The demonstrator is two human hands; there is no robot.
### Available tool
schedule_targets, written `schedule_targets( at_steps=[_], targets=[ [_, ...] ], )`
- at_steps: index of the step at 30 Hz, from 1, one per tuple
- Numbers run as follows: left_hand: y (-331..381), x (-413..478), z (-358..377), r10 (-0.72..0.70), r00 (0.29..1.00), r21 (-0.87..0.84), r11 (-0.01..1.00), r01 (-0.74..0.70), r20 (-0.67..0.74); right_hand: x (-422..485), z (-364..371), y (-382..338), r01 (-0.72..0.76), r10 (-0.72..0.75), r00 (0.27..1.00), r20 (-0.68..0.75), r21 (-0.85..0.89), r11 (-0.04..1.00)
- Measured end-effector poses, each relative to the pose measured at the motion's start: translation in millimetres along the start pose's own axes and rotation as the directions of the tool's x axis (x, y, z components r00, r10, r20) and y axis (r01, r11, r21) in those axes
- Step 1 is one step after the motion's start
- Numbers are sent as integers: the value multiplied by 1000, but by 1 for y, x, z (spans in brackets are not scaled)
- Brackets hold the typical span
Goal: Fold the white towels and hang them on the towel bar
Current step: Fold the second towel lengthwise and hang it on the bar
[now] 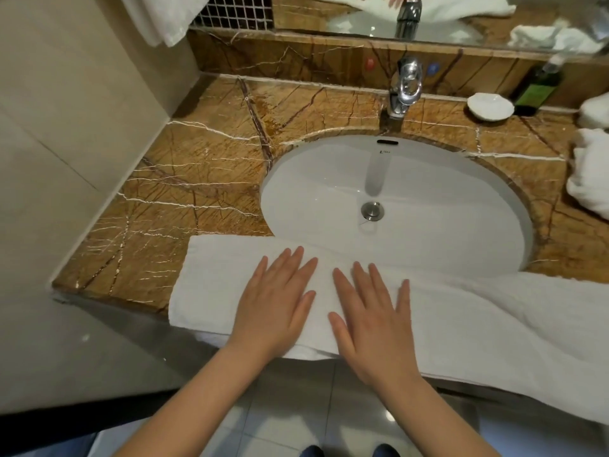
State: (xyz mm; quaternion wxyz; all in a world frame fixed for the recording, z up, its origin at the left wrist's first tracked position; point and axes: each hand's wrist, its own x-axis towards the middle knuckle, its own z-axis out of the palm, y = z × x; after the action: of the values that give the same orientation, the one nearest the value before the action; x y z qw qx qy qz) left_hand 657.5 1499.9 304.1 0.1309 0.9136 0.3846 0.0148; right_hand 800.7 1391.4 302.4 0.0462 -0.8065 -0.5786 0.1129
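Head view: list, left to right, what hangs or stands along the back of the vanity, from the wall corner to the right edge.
hanging towel → faucet → white dish → green bottle → crumpled towels

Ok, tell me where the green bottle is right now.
In the head view, the green bottle stands at the back right of the counter, against the wall, just right of the white dish.

We see a white towel (214,275), a brown counter (197,159) veined with white and dark lines, a white sink (428,192) and a dark green bottle (535,90).
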Motion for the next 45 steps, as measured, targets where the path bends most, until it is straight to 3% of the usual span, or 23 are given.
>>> schedule_targets(
  at_steps=[6, 10, 14, 18, 25, 28, 31, 34, 37, 39, 45],
  targets=[
    [-5, 0, 11, 43, 998, 109, 993, -47, 37, -4, 10, -11, -80, 80, 997, -5, 42, 996],
    [-20, -2, 4, 59, 995, 160, 985, -70, 75, -2, 10, -14, -27, 29, 1000, -12, 96, 995],
    [-21, -3, -4, 38, 995, 158, 986, -52, 89, -14, 2, 30, -135, 138, 990, -34, 77, 988],
    [13, 8, -8, 26, 1000, 63, 998, -27, 17, -31, -12, 88, -263, 263, 960, -92, 11, 965],
    [38, 13, 14, 109, 989, 122, 985, -120, 95, -48, -21, 143, -259, 260, 965, -38, 20, 966],
    [44, 14, 13, 97, 992, 141, 984, -108, 84, -51, -27, 149, -161, 171, 984, -59, 141, 977],
    [80, 21, 12, 146, 989, 127, 981, -146, 9, -54, -39, 169, -111, 201, 953, -226, 357, 927],
    [144, 31, 23, 422, 904, 33, 906, -421, -66, -49, -55, 208, -198, 305, 872, -382, 296, 935],
    [207, 40, 44, 700, 714, 68, 712, -699, 5, -42, -69, 247, -252, 292, 897, -333, 156, 955],
    [232, 45, 55, 751, 654, 98, 647, -757, 95, -39, -72, 262, -198, 213, 935, -284, 81, 977],
    [242, 51, 66, 739, 653, 144, 636, -758, 167, -28, -70, 273, -146, 106, 965, -239, -157, 977]
  ],
)
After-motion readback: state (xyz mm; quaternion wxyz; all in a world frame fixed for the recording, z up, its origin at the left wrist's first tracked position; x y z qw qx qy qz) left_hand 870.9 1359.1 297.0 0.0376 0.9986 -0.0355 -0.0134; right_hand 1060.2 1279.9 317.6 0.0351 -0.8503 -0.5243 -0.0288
